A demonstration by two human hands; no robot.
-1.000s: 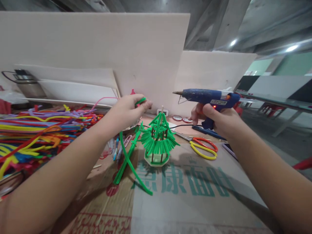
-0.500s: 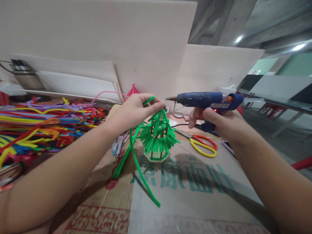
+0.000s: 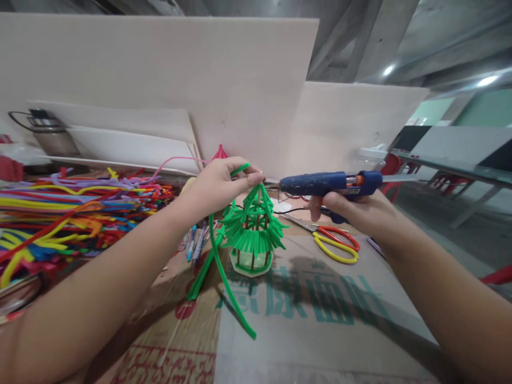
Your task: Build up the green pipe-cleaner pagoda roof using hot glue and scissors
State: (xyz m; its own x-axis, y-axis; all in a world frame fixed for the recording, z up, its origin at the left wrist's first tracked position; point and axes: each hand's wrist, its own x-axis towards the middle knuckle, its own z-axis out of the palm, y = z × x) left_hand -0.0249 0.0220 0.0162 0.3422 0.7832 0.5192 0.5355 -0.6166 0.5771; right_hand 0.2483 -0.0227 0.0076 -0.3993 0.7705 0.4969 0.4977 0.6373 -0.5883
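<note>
A small green pavilion model (image 3: 254, 234) with fringed roofs and brown posts stands on a pale octagonal base. My left hand (image 3: 228, 184) pinches at the roof's peak, and a long green pipe cleaner (image 3: 226, 282) runs through its fingers and hangs down in front. Wrapped round the handle of a blue glue gun (image 3: 314, 184), my right hand (image 3: 352, 210) holds it level, nozzle pointing left. The nozzle tip is close to the peak, beside my left fingertips; whether it touches cannot be seen.
Colourful pipe cleaners (image 3: 76, 213) lie heaped at the left. Scissors (image 3: 338, 244) with red and yellow handles rest right of the model. More green strips (image 3: 202, 277) and several pens (image 3: 196, 242) lie left of it. White boards (image 3: 256, 96) stand behind; a bottle (image 3: 54, 133) is at the back left.
The glue gun has come down and left, bringing its nozzle close to the roof's peak. My left hand still pinches there, and the model appears slightly further left.
</note>
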